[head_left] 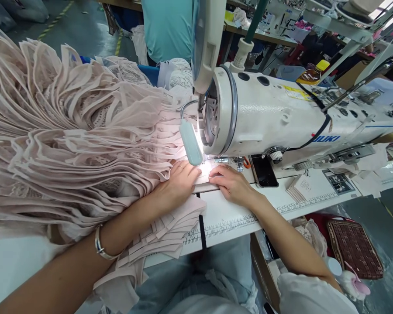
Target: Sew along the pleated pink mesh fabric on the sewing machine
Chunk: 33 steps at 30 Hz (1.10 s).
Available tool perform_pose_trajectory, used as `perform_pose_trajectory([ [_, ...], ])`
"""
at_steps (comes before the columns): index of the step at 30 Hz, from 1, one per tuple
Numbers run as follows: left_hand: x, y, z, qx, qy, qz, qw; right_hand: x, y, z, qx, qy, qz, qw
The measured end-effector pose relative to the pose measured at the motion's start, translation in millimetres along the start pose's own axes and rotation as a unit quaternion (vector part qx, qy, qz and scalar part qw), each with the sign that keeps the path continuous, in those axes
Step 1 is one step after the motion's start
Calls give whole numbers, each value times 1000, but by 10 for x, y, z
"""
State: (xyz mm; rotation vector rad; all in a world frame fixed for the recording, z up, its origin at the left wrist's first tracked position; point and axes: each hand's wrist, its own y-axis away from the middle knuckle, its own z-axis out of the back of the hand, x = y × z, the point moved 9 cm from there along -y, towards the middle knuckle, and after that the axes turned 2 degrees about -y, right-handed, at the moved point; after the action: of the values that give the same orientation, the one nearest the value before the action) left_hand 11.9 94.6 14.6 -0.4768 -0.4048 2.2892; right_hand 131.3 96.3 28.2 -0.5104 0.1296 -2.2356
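My left hand point(178, 181) lies flat with fingers stretched out, pressing a pale pink fabric piece point(205, 179) on the table just in front of the needle area. My right hand point(231, 182) rests beside it, fingers curled down onto the same piece's right edge. A white sewing machine point(281, 122) stands over both hands, and its small lamp point(190, 143) lights the fabric. A big fanned stack of pink lace pieces point(68, 144) fills the table to the left and lies under my left forearm.
A black phone point(263, 171) and a pad of white labels point(303, 186) lie right of the needle. The white table point(229, 218) has a printed ruler along its front edge. A person in a teal top point(167, 26) stands behind. A woven basket point(353, 246) sits on the floor.
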Motion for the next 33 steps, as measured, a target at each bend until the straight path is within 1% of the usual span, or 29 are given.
perform_pose_trajectory([
  [5,8,26,-62,42,19,6,999,-24,39,-24,-3,3,7,1000],
  [9,6,23,-79,61,22,14,998,-44,70,-48,-15,15,11,1000],
  [17,-1,7,-43,42,7,3,999,-15,39,-51,-20,65,2,998],
  [21,43,-14,-68,34,7,14,999,-25,1,-81,1,89,-31,996],
  [27,132,-61,-144,47,16,31,998,-62,-51,-113,36,94,-76,992],
  [30,149,-70,-133,43,13,50,998,-83,-82,-144,62,101,-93,989],
  [33,149,-61,-70,15,-9,80,997,-107,-112,-182,100,103,-116,983],
])
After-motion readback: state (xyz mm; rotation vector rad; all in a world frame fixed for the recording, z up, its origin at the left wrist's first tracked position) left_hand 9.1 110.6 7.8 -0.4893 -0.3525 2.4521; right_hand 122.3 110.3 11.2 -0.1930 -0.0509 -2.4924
